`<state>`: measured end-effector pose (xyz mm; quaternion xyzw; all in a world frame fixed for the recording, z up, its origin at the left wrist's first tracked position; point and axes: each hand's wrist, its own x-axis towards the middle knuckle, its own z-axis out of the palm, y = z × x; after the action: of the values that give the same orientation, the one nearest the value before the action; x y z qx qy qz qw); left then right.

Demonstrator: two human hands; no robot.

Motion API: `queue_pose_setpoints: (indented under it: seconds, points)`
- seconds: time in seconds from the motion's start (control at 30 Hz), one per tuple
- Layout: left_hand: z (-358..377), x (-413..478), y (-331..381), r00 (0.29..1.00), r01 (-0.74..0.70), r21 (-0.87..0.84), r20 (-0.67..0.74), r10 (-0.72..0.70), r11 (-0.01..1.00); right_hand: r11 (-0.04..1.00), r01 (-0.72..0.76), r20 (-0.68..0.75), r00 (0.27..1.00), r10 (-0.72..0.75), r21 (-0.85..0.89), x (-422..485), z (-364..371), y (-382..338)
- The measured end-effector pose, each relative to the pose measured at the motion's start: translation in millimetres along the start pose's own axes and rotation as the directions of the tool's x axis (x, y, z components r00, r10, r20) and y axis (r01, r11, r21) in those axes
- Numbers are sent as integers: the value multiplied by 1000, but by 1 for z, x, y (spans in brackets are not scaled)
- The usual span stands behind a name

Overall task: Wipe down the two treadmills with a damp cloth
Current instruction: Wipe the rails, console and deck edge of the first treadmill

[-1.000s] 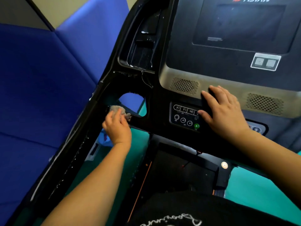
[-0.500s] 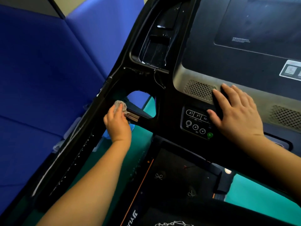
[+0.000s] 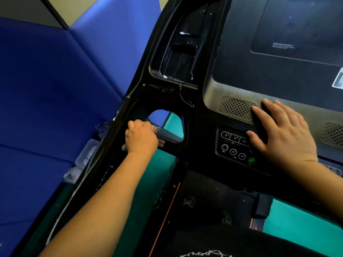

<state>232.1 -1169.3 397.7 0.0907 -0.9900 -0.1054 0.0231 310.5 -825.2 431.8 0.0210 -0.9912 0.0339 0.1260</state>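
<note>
Under the left hand [image 3: 142, 138], cloth [image 3: 155, 128] gripped against treadmill frame [image 3: 196, 115], right hand [image 3: 284, 134] flat on console [image 3: 241, 80]

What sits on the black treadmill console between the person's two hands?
In the head view, between the left hand gripping the crumpled pale cloth and the flat right hand: a see-through cutout opening and a black button panel.

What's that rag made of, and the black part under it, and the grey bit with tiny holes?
The cloth in the left hand looks like soft pale fabric: it crumples, with fuzzy edges. The black frame seems hard glossy plastic; light glints along its edges. The grey grille looks matt, plastic or metal, punched with neat holes; I cannot tell which.
</note>
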Motion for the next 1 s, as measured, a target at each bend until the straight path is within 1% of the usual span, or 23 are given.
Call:
queue_pose_setpoints:
  seconds: [0.03, 0.07, 0.13, 0.2, 0.23, 0.27, 0.33, 0.4, 0.47, 0.57, 0.7, 0.77, 0.9, 1.0]
  points:
    - [3, -3, -4, 1000, -14, -3, -2, 14, 1000, 1000, 3, 1, 1000, -3, -2, 0, 0, 0]
    - [6, -12, -8, 999, -29, -49, -31, 28, 998, 1000, 5, 1, 1000, -5, -3, -1, 0, 0]
    - [15, -35, -10, 992, -61, -197, -125, 37, 978, 1000, 3, -8, 1000, -3, -5, -2, -1, 0]
    - [26, -53, -6, 986, -89, -361, -162, 32, 928, 1000, 1, -8, 1000, -1, -8, -1, 0, -1]
    - [30, -61, 1, 982, -126, -431, -184, 50, 894, 1000, 0, -3, 1000, 0, -6, -1, -1, -2]
    - [34, -71, 10, 975, -172, -485, -208, 78, 858, 1000, -1, 5, 1000, 1, -6, 0, -1, -2]
    - [41, -94, 32, 961, -255, -536, -235, 148, 804, 1000, -3, 19, 1000, 3, -10, 0, -3, -2]
    - [47, -113, 50, 949, -303, -537, -240, 202, 787, 1000, -7, 24, 1000, 8, -16, 0, -3, -2]
    - [50, -114, 55, 941, -331, -521, -245, 233, 787, 1000, -10, 13, 1000, 10, -19, -1, -2, -2]
    - [48, -94, 54, 916, -395, -483, -277, 292, 781, 1000, -12, 11, 1000, 13, -16, 0, -1, -2]
    - [37, -58, 69, 899, -429, -467, -307, 313, 773, 1000, -6, 6, 1000, 6, -17, 0, 0, -1]
    - [32, -36, 77, 873, -474, -437, -347, 343, 765, 1000, -7, 6, 1000, 7, -21, -1, 0, -1]
    - [24, 6, 90, 792, -587, -352, -435, 428, 729, 1000, 0, -8, 1000, 0, -19, 0, 0, 0]
    - [18, 28, 99, 780, -596, -314, -444, 441, 739, 1000, 2, -27, 1000, -3, -16, -1, 1, 0]
